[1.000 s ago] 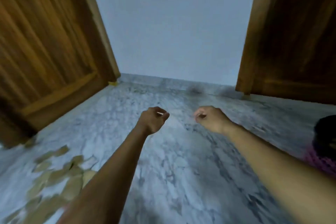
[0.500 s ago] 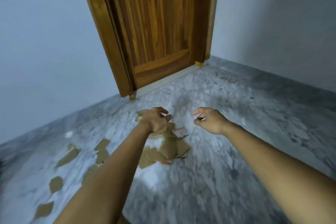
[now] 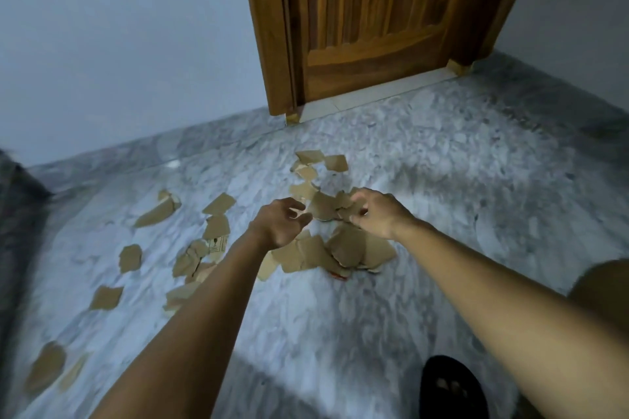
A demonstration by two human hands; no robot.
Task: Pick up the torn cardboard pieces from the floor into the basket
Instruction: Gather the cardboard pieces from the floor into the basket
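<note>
A grey-white marble floor (image 3: 459, 201) runs up to pale blue-grey walls (image 3: 119, 44), with a wooden door (image 3: 367, 10) set in the far corner.

Torn cardboard pieces lie all over the floor. At the far left two blurred scraps (image 3: 46, 367) sit near the frame's edge. Further in, single pieces (image 3: 130, 257) lie well apart from one another, and one (image 3: 218, 244) bears small printed marks.

The left hand (image 3: 279, 223) hangs above the floor just beside the main pile, palm turned inward, fingers loosely curled, holding nothing that shows.

The main pile (image 3: 343, 250) of overlapping pieces lies between and beneath the two hands, with a bit of red (image 3: 340, 275) showing at its near edge. A few more pieces (image 3: 335, 163) trail away toward the door.

The right hand (image 3: 377, 214) is over the far part of the pile, fingers bent down among the pieces. Whether it grips one or only touches them I cannot tell.

At the lower right a dark sandal (image 3: 452, 388) stands on the floor.
</note>
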